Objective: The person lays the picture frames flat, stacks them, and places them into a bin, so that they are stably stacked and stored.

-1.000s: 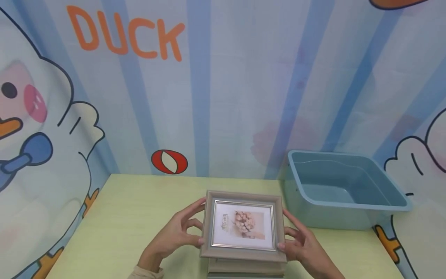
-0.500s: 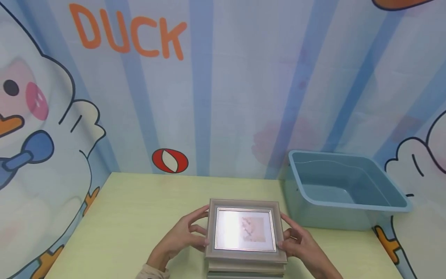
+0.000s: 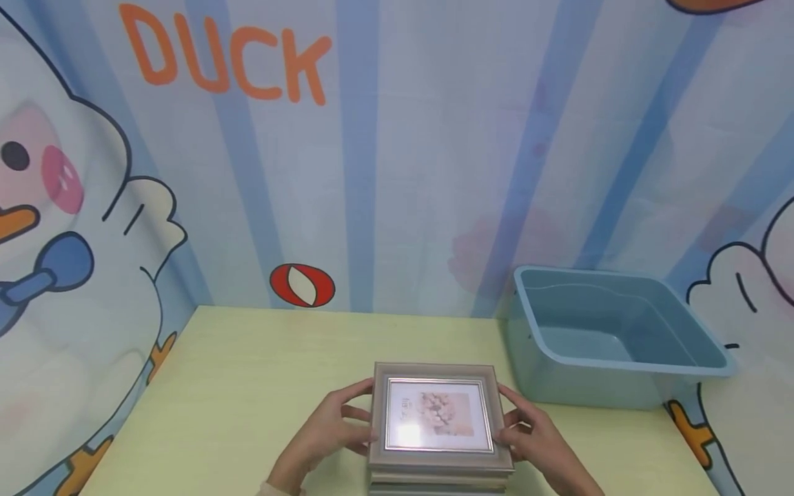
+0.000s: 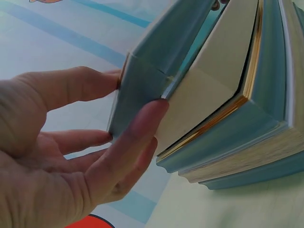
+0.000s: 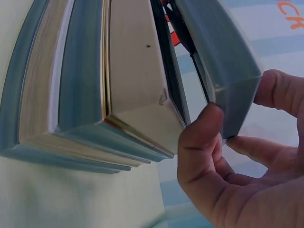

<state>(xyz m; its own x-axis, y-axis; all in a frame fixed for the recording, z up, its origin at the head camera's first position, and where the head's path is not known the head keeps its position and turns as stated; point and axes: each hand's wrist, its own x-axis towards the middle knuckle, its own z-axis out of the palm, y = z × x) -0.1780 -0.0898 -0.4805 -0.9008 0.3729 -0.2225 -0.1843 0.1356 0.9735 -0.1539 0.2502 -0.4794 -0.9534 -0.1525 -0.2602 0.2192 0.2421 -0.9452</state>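
Note:
A greyish-taupe picture frame (image 3: 437, 372) with a silver inner edge and a flower print lies face up between my hands in the head view. My left hand (image 3: 329, 430) grips its left side, and my right hand (image 3: 530, 434) holds the right side with thumb and fingers. Beneath it is a stack of picture frames (image 4: 209, 95), their blue-grey, beige and gold-edged sides showing in the left wrist view. Seen from the right wrist, a narrow wedge of a gap separates the held frame from the stack (image 5: 137, 61) at the near side. Its underside is mostly hidden.
A blue plastic bin (image 3: 589, 382) with no contents visible stands at the back right of the pale yellow table (image 3: 260, 372). Behind the table hangs a striped blue backdrop (image 3: 422, 172) with cartoon ducks and orange lettering.
The picture frame has come down and toward me, closer over the stack, with both hands still gripping it. Less of the stack's front shows now, and light reflections on the glass have shifted.

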